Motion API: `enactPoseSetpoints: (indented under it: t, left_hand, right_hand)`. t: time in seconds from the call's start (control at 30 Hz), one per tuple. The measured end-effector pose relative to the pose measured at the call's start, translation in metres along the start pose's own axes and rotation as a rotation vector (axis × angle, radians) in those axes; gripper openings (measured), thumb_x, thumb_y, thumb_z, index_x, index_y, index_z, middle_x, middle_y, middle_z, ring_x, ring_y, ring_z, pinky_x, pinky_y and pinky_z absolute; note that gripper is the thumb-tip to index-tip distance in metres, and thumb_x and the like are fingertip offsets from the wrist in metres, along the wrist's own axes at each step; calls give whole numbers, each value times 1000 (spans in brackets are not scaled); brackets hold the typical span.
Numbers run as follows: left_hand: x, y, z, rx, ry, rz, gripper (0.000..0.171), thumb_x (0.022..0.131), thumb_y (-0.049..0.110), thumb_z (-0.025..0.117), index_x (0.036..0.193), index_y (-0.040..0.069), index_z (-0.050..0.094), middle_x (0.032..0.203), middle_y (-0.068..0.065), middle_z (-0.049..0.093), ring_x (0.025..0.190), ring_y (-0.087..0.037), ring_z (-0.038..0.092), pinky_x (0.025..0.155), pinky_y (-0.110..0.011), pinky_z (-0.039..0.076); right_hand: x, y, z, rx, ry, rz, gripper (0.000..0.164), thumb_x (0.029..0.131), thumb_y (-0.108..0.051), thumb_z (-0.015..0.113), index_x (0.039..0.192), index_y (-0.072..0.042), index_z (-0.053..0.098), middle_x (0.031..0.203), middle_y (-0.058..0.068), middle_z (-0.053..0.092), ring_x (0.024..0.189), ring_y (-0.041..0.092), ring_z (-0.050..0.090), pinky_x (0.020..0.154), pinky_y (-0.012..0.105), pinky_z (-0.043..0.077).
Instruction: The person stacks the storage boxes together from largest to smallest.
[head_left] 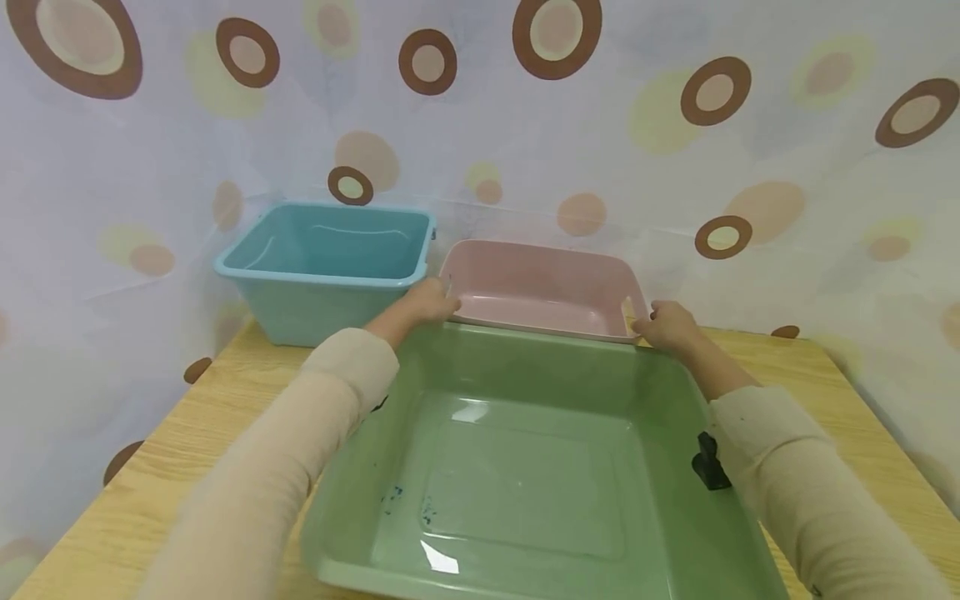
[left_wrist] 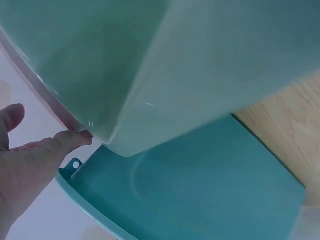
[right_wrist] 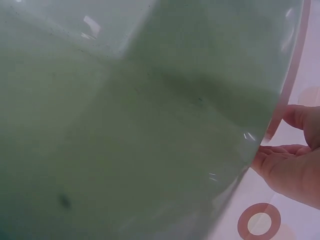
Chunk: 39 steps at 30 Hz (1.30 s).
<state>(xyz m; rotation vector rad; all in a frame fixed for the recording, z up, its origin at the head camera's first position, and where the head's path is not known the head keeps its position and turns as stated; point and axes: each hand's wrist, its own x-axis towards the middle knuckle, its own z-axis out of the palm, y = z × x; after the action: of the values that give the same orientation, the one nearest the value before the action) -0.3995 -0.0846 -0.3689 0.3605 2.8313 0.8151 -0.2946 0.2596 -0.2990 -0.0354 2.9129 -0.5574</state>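
Note:
A pink plastic bin (head_left: 536,275) with openings in its end walls stands behind the large green tub (head_left: 525,467) in the head view. At its left end my left hand (head_left: 426,302) grips the edge by the opening. My right hand (head_left: 670,327) grips the right end, fingers at the handle opening (head_left: 630,317). In the left wrist view, the left fingers (left_wrist: 70,142) pass behind the green tub's corner, which hides their tips. The right wrist view shows the right thumb (right_wrist: 294,115) against the pink rim; the fingers are partly hidden by the green tub.
A light blue bin (head_left: 330,279) stands at the back left, close beside my left hand. The green tub has a black clip (head_left: 708,462) on its right wall and blue specks on its floor. A patterned curtain (head_left: 480,125) hangs behind the wooden table (head_left: 195,450).

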Motion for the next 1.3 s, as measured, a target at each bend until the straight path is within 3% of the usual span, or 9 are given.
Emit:
enactPoseSetpoints:
  t: [0.1, 0.13, 0.27, 0.37, 0.67, 0.83, 1.07, 1.13, 1.3]
  left_hand:
    - [-56, 45, -22, -11, -48, -86, 48, 88, 22, 48, 128, -5, 46, 103, -17, 56, 88, -26, 54, 72, -31, 46]
    - [-63, 51, -24, -4, -40, -89, 49, 87, 17, 47, 130, -7, 44, 106, -18, 56, 89, -26, 53, 73, -32, 45]
    - [4, 0, 8, 84, 25, -30, 42, 82, 17, 47, 118, -5, 52, 99, -15, 57, 82, -25, 52, 67, -35, 45]
    - [45, -28, 22, 132, 8, -26, 39, 83, 17, 48, 116, -2, 53, 103, -15, 57, 85, -26, 52, 70, -37, 46]
    - [49, -32, 19, 173, -4, -83, 66, 85, 13, 45, 146, 3, 23, 133, -19, 48, 107, -29, 50, 91, -40, 44]
    - [59, -35, 23, 198, 32, -98, 46, 81, 11, 47, 125, -2, 49, 111, -18, 57, 90, -28, 52, 77, -37, 47]
    - [61, -28, 19, 196, 29, -137, 16, 82, 12, 50, 91, 2, 59, 96, -16, 59, 82, -28, 56, 69, -34, 50]
    - [61, -28, 19, 208, 81, -112, 8, 76, 10, 50, 75, 5, 55, 82, -15, 57, 69, -27, 53, 56, -31, 46]
    - [76, -37, 24, 147, 40, -172, 12, 80, 12, 51, 85, 3, 57, 90, -15, 59, 74, -28, 58, 60, -32, 51]
  right_hand:
    - [14, 16, 6, 17, 5, -10, 57, 88, -23, 45, 126, 20, 41, 119, 39, 49, 111, 49, 47, 95, 51, 41]
    - [24, 28, 12, 27, 32, -41, 51, 88, -27, 47, 116, 15, 52, 108, 35, 56, 99, 43, 53, 86, 46, 46]
    - [36, 43, 17, 51, 62, -56, 31, 84, -29, 51, 79, 2, 52, 79, 19, 53, 73, 29, 47, 65, 37, 42]
    - [23, 25, 11, 53, 43, -21, 23, 83, -18, 47, 81, 5, 50, 78, 19, 50, 75, 31, 46, 65, 36, 41]
    - [0, -8, 6, 110, 51, -3, 23, 80, -7, 42, 89, 12, 51, 85, 22, 50, 79, 32, 45, 66, 31, 39]
    - [-1, -8, 7, 132, 71, 22, 23, 77, -5, 43, 89, 13, 51, 82, 20, 49, 77, 31, 45, 63, 29, 38]
    - [3, -1, 11, 145, 96, 41, 21, 77, -3, 42, 90, 12, 50, 84, 20, 50, 77, 30, 44, 61, 27, 36]
    - [4, 0, 11, 157, 105, 35, 24, 78, -3, 41, 94, 13, 50, 86, 22, 51, 79, 30, 45, 61, 26, 37]
    - [6, 2, 11, 171, 107, 33, 31, 80, -4, 41, 102, 15, 52, 91, 25, 52, 81, 31, 47, 62, 26, 37]
